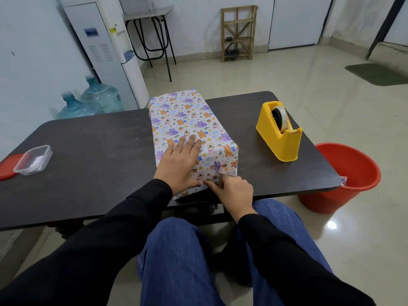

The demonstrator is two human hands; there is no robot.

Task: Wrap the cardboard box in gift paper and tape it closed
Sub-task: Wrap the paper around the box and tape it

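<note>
We see the cardboard box (187, 120) lying in the middle of the dark table (88, 173), its long side running from near to far. Patterned gift paper (223, 151) covers it all over. Our left hand (178, 164) lies flat on the near part of its top, fingers straight and slightly spread, pressing the paper down. Our right hand (236, 193) is at the near end face, fingers curled, with the thumb and bent forefinger against a folded flap of paper. Whether they pinch the flap or only press it, we cannot tell.

A yellow tape dispenser (280, 133) stands on the right of the table, apart from the box. At the left edge sits a clear plastic container (33, 160) beside a red lid (7, 168). A red bucket (344, 180) stands on the floor to the right.
</note>
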